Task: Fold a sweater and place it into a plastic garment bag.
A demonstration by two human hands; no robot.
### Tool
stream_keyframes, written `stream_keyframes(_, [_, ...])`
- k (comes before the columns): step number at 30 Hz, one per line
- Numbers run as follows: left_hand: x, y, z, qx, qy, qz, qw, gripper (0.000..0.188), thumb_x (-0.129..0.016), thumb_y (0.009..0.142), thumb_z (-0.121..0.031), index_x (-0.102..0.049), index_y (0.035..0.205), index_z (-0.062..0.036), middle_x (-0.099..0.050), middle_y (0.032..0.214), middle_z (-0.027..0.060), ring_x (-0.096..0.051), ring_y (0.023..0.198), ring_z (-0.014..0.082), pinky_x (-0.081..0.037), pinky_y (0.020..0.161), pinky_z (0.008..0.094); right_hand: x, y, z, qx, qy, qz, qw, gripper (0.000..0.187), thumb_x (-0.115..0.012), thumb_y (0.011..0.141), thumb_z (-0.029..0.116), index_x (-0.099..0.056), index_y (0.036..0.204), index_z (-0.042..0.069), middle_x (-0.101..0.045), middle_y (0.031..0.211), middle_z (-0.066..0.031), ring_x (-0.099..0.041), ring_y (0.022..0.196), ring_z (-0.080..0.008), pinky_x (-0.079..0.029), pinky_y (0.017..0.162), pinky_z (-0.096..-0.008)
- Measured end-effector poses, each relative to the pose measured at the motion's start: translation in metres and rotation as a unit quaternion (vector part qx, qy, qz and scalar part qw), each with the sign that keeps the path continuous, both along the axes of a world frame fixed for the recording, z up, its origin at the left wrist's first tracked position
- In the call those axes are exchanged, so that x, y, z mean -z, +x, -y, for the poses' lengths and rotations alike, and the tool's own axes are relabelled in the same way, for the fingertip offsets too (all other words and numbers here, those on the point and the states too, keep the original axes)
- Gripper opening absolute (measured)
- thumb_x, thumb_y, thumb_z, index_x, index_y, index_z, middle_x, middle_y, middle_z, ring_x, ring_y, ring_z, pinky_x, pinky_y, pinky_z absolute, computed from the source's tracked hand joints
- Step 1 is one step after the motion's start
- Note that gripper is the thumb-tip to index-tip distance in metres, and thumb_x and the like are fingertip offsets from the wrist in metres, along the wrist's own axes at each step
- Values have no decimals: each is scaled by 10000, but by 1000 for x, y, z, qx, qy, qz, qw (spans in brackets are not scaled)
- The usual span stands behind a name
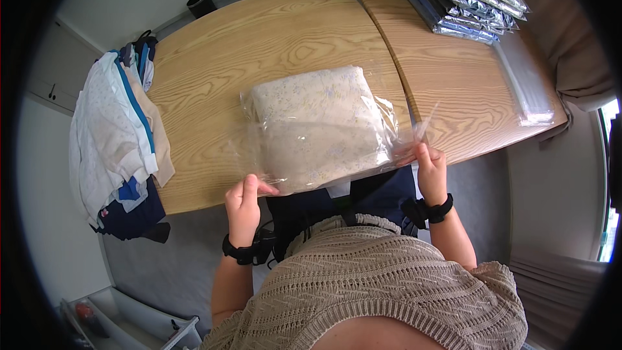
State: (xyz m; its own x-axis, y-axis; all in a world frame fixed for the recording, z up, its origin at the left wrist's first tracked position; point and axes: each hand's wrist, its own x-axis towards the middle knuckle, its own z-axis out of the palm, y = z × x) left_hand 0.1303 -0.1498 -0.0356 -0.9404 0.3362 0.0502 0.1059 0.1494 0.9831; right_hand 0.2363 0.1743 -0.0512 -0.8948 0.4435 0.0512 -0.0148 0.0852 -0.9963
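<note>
A folded cream cloth with a small floral print (317,113) lies on the wooden table inside a clear plastic bag (387,116). The bag's near edge reaches the table's front edge. My left hand (245,198) pinches the bag's near left corner between thumb and fingers. At the near right corner my right hand (427,163) grips the plastic the same way, with a loose flap standing up beside it. Both hands are apart from the cloth itself. Each wrist wears a black band with a small device.
A heap of clothes (116,116) hangs over the table's left edge. Stacked bagged garments (463,0) stand at the far right, near flat clear bags (525,84). A dark bin (201,4) is behind the table (291,19). At lower left sits a pale crate (133,321).
</note>
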Motion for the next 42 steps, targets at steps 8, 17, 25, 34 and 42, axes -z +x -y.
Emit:
stream_keyframes(8, [6,5,-24,-119,-31,48,991,495,-421,991,-256,-532,596,21,-556,546,68,-534,513,139,-435,534,283,-2,-13,9,187,18,61,980,495,-519,947,256,-607,554,-33,-588,512,-79,-517,452,-119,-420,487,-245])
stream_keyframes(17, [-1,-1,-21,-91,-81,85,989,468,-433,974,-287,-557,611,-18,-584,568,50,-551,509,118,-378,486,239,-9,-10,4,199,62,87,974,535,-572,924,301,-567,497,-21,-540,466,-48,-497,433,-112,-400,460,-257])
stream_keyframes(25, [2,3,-18,-88,-49,156,983,451,-434,972,-316,-576,643,-43,-607,596,46,-589,539,113,-355,478,225,-29,-16,13,352,150,-93,919,143,-527,938,97,-546,864,-23,-536,693,-27,-494,602,-99,-410,572,-243])
stream_keyframes(34, [-3,2,-11,-82,-22,183,979,454,-443,972,-347,-585,686,-24,-617,623,60,-632,601,149,-405,505,242,-45,-52,81,-84,586,-8,806,477,-603,852,298,-498,1300,171,-427,1389,-106,-352,1321,-266,-268,1069,-451])
stream_keyframes(42, [-83,7,-21,20,-170,-254,952,221,-488,939,-191,-540,959,23,-557,1154,172,-524,1105,276,-398,935,368,-40,-64,75,-65,581,-19,811,460,-608,846,323,-530,1267,153,-448,1369,-112,-399,1287,-274,-286,1057,-454])
